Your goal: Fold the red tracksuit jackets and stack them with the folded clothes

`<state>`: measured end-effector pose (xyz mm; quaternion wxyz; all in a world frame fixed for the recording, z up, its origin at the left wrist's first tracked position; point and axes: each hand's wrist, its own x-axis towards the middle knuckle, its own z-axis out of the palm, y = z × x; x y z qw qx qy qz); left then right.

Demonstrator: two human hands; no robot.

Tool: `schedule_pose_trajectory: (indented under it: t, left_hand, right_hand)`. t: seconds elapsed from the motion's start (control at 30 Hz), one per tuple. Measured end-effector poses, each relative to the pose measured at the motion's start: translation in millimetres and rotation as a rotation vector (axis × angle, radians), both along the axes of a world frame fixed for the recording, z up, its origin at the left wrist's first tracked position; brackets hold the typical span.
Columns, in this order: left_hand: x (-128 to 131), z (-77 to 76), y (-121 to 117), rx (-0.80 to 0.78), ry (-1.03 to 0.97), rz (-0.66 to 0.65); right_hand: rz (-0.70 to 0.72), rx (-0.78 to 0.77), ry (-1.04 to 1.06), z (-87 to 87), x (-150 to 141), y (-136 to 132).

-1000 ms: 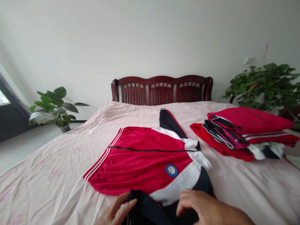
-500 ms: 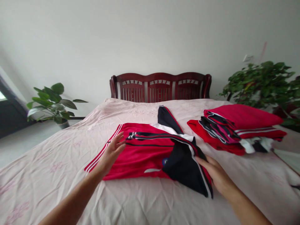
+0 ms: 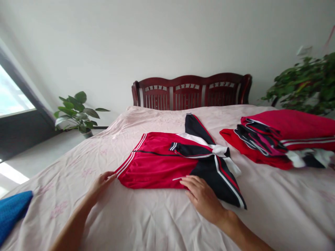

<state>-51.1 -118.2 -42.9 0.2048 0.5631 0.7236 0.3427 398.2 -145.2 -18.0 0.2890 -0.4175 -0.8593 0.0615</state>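
A red, black and white track jacket (image 3: 154,170) lies flat on the bed, its striped hem to the left and collar to the right. One black sleeve with striped cuff is folded across its middle; the other points away toward the headboard. At the near corner of the hem, my left hand (image 3: 102,184) has its fingers closed on the fabric. My right hand (image 3: 205,198) grips the jacket's near edge beside the white pocket trim, fingers on top and thumb below. The badge seen earlier is hidden now.
A stack of folded red and dark clothes (image 3: 300,127) sits on the right of the pink bedsheet (image 3: 146,223). Blue fabric (image 3: 15,212) lies at the left edge. Behind are a wooden headboard (image 3: 187,92) and potted plants (image 3: 78,111) on both sides.
The folded sleeve is let go and now lies across the jacket. My right hand has moved left to the near edge, my left down to the hem corner. The view has turned left.
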Motion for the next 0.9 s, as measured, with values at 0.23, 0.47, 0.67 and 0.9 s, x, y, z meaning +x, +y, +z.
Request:
schedule_pose_trajectory:
  t: [0.23,0.47,0.67,0.9]
  left_hand:
    - [20,7.6,12,0.280,-0.331,-0.068]
    - [26,8.5,29,0.332,-0.352,-0.046]
    - [2,3.2,8,0.163,-0.303,-0.149]
    - [-16,5.1,3,0.059,0.015,-0.180]
  right_hand:
    - [-0.127,0.051,-0.138,-13.4,-21,20]
    - [-0.033,0.000,-0.232,-7.2,-14,12]
    - [0.156,-0.016,-0.276,-10.4,-8,3]
    - [0.195,-0.084,-0.273,-9.3,-8,-4]
